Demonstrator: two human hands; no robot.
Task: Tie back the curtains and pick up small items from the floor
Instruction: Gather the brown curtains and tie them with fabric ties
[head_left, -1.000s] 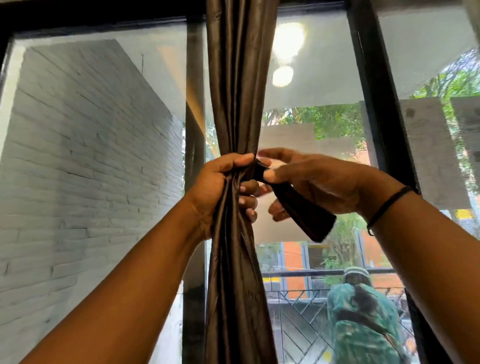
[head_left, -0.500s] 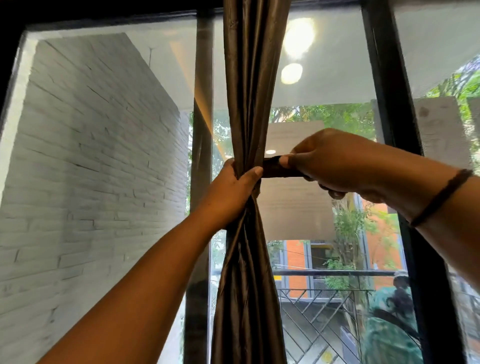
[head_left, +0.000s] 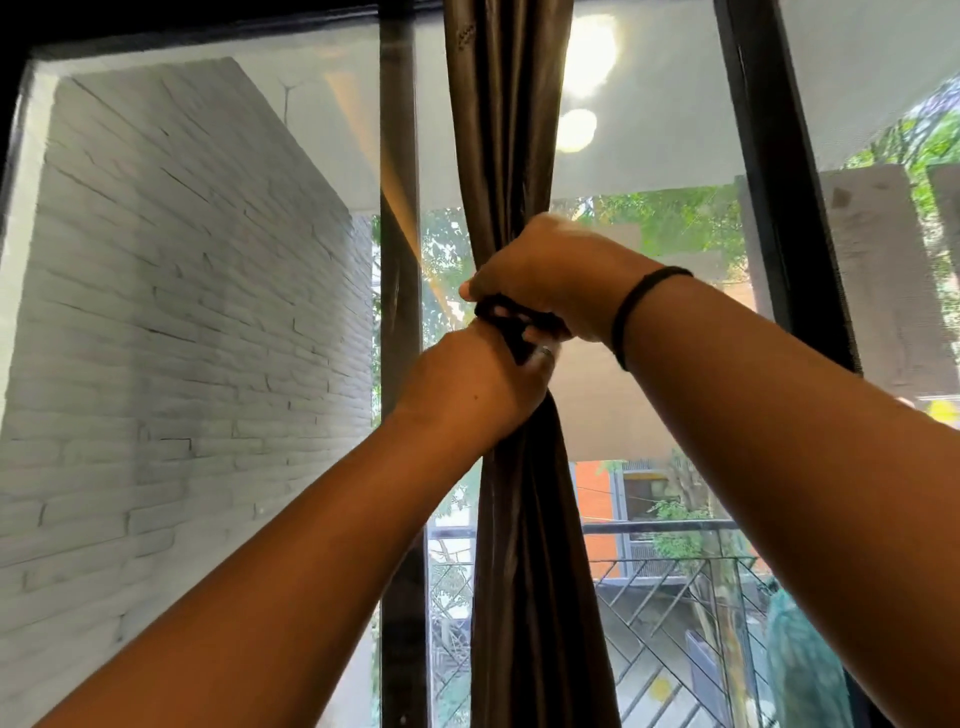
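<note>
Curtain (head_left: 511, 156) hangs bunched at frame centre, running 12 to 6 o'clock in front of the window (head_left: 649, 130). Dark tie (head_left: 511, 325) wraps it at mid-height. My right hand (head_left: 545, 280) curls over the tie from 2 o'clock, gripping it. My left hand (head_left: 467, 384) comes from 7 o'clock, just below and touching the right, fingers closed round the curtain and the tie's end. Black band (head_left: 631, 312) on my right wrist. White brick wall (head_left: 182, 312) at 9 o'clock, railing (head_left: 675, 571) outside at 5 o'clock.
</note>
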